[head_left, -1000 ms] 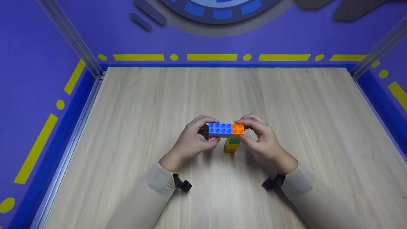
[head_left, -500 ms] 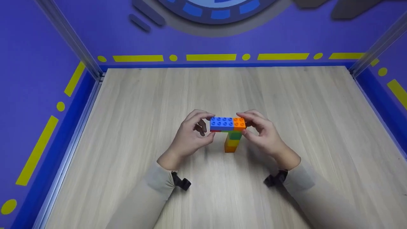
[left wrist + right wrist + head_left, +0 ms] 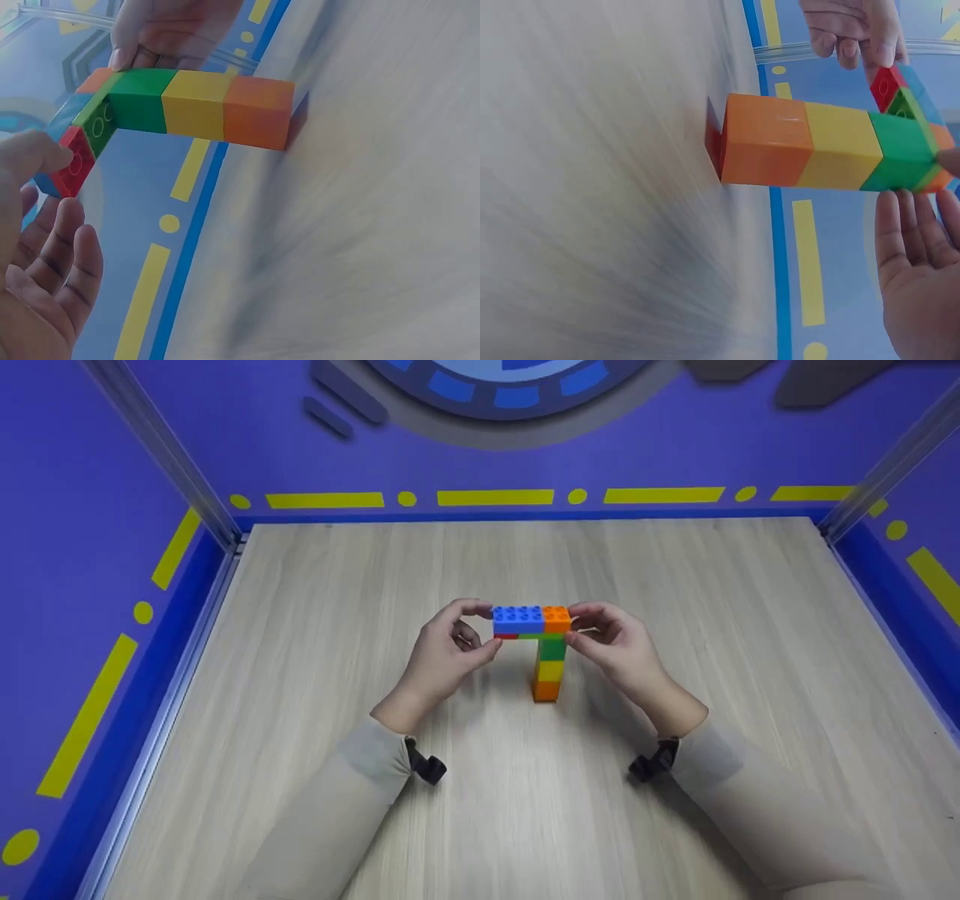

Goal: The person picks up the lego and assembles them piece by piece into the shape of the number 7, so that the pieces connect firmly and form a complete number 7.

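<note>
A structure of toy building bricks point(image 3: 551, 649) stands between my hands. Its column goes orange, yellow, green from bottom to top. A thin light-green brick point(image 3: 97, 124) and a red brick point(image 3: 73, 163) lie under the top row, which has a long blue brick point(image 3: 517, 619) and a small orange brick point(image 3: 556, 619). My left hand point(image 3: 446, 649) pinches the left end, thumb at the red brick, index finger behind. My right hand point(image 3: 619, 649) pinches the orange end between thumb and fingers. Whether the base point(image 3: 765, 140) fully touches the table I cannot tell.
The pale wooden tabletop point(image 3: 337, 607) is bounded by blue panels point(image 3: 480, 465) with yellow dashes at the back and sides. A metal rail point(image 3: 165, 682) runs along the left edge. Black wrist mounts point(image 3: 427, 769) sit at both sleeve cuffs.
The structure's top has swung away from me, and more of the column shows. Its base has shifted slightly farther off. Both hands have moved forward with it.
</note>
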Demonstrator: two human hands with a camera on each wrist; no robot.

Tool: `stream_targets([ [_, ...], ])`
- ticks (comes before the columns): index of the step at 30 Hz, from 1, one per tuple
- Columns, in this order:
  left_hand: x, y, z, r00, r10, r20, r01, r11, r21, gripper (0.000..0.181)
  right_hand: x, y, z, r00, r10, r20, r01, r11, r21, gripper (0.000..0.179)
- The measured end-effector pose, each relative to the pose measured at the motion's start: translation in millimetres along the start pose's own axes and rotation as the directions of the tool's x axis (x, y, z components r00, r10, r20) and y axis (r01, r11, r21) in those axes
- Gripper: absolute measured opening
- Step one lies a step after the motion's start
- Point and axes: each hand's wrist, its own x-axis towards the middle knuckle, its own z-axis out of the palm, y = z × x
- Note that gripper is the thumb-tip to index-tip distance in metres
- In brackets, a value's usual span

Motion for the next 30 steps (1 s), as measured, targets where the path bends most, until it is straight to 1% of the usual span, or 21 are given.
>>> stream_targets([
  [2,3.9,-3.1,1.3,0.999,-0.038,-0.026,0.038,0.999,-0.012,0.041,5.0,1.7,0.1,0.999,0.035,-0.013,-0.035,0.999,-0.018,0.038],
  [5,10.6,-8.4,4.1,0.996,-0.067,-0.057,0.067,0.998,-0.004,0.037,10.5,3.8,0.4,0.996,0.086,-0.024,-0.087,0.995,-0.039,0.042],
  [9,19.2,-15.9,8.3,0.993,-0.073,-0.088,0.073,0.997,0.0,0.038,16.6,5.6,1.6,0.99,0.139,-0.029,-0.14,0.989,-0.046,0.046],
  [13,26.0,-22.6,12.7,0.988,-0.08,-0.13,0.082,0.997,0.007,0.039,23.4,7.8,3.4,0.983,0.183,-0.032,-0.184,0.982,-0.045,0.045],
  [16,30.6,-27.5,16.3,0.983,-0.086,-0.162,0.089,0.996,0.013,0.037,28.4,9.4,4.2,0.975,0.219,-0.036,-0.22,0.975,-0.041,0.043],
  [19,35.4,-32.0,19.2,0.978,-0.096,-0.188,0.1,0.995,0.013,0.033,33.3,11.1,4.0,0.97,0.239,-0.033,-0.24,0.97,-0.041,0.043],
  [25,42.6,-36.8,19.7,0.972,-0.116,-0.203,0.123,0.992,0.02,0.029,41.6,15.0,4.4,0.972,0.233,-0.038,-0.236,0.966,-0.107,0.044],
  [27,44.6,-36.9,19.5,0.972,-0.124,-0.197,0.131,0.991,0.025,0.029,44.3,15.6,4.1,0.97,0.239,-0.044,-0.243,0.962,-0.123,0.045],
  [30,47.9,-37.7,19.7,0.973,-0.144,-0.181,0.153,0.988,0.034,0.029,48.3,15.1,2.8,0.964,0.262,-0.046,-0.266,0.956,-0.121,0.047],
])
